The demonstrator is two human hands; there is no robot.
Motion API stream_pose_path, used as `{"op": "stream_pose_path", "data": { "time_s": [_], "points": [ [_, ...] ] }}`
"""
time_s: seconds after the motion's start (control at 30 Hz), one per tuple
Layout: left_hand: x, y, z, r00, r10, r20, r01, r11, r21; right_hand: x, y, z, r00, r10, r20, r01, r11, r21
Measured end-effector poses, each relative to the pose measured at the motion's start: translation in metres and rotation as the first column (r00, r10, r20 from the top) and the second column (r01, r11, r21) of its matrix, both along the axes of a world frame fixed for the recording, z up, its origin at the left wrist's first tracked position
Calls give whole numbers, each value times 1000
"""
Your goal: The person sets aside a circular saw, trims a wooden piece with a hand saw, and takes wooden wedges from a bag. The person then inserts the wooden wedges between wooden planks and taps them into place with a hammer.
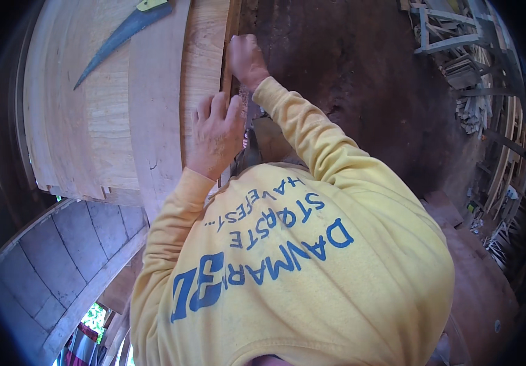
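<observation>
A wide wooden panel [110, 116] of pale and reddish-brown boards lies to the left. My left hand [215, 131] rests on the panel near its right edge, with bent fingers slightly apart; its thumb is hidden. Farther off, my right hand [248, 61] is closed in a fist against the panel's edge strip [229, 58]. Whatever is inside that fist, if anything, does not show. On the panel's far part lies a handsaw [117, 47] with a dark, tapering blade and a yellowish handle. Both arms wear yellow sleeves.
Dark brown ground [348, 79] stretches to the right of the panel. A wooden frame [449, 30] and stacked offcuts [473, 110] stand along the far right. At the lower left is a grey, block-patterned surface [71, 256] with a pale edge.
</observation>
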State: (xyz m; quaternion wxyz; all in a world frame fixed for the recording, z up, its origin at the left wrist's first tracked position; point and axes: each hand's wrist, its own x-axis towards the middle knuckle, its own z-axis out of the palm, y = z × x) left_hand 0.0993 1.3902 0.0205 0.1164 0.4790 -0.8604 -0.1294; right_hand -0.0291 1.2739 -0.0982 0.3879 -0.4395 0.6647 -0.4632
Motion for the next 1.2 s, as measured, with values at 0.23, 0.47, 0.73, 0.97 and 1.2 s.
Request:
{"op": "stream_pose_path", "data": {
  "time_s": [0.23,0.47,0.73,0.97,1.2],
  "points": [
    [6,14,-23,996,83,22,-80,991,-106,5,0,-21,988,2,-154,5,999,49],
    [4,5,-42,971,101,216,-60,980,-189,-52,-22,23,974,-62,-218,-3,958,-288],
    [-11,-7,-43,948,136,288,-94,983,-155,-17,0,2,920,267,-288,-295,954,-59],
    [-1,-3,-33,969,181,165,-167,981,-96,-71,-95,102,842,49,-537,-409,705,-579],
    [-8,-3,-27,972,220,82,-217,975,-43,-21,-177,107,579,305,-756,-618,769,-163]
  ]
}}
